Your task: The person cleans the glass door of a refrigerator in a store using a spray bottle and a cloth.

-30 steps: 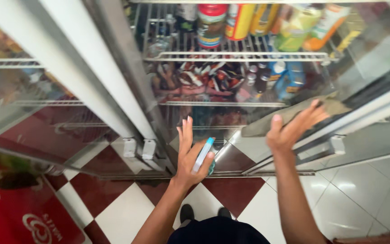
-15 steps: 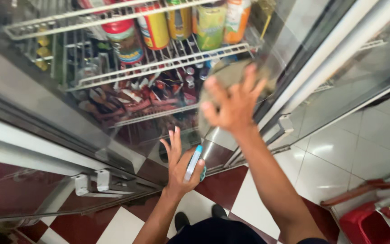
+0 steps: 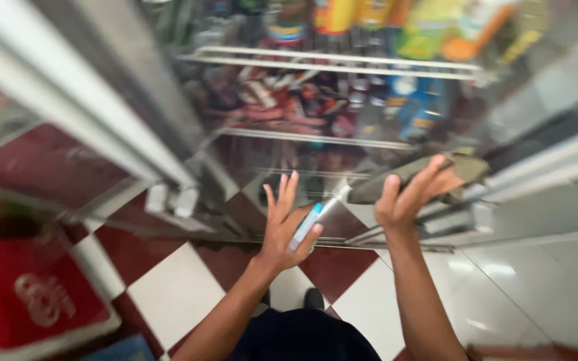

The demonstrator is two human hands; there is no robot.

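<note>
Against glass fridge door (image 3: 342, 100): left hand (image 3: 285, 230) flat, fingers spread, thin blue-and-white squeegee (image 3: 306, 226) pinned under thumb. Right hand (image 3: 409, 194) curled around grey-green cloth (image 3: 423, 175), pressing it on glass. Below, red-and-white checkered floor (image 3: 175, 287).

A grey-green cloth (image 3: 417, 175), matt and soft-looking, is pressed by the right hand (image 3: 406, 197) against the glossy, reflective glass door (image 3: 342, 134). A smooth light-blue plastic tool (image 3: 306, 226) is gripped in the left hand (image 3: 285, 230). White-coated wire shelves (image 3: 329, 63) are seen behind. Polished red-and-white floor tiles (image 3: 175, 291) are shown shining below.
</note>
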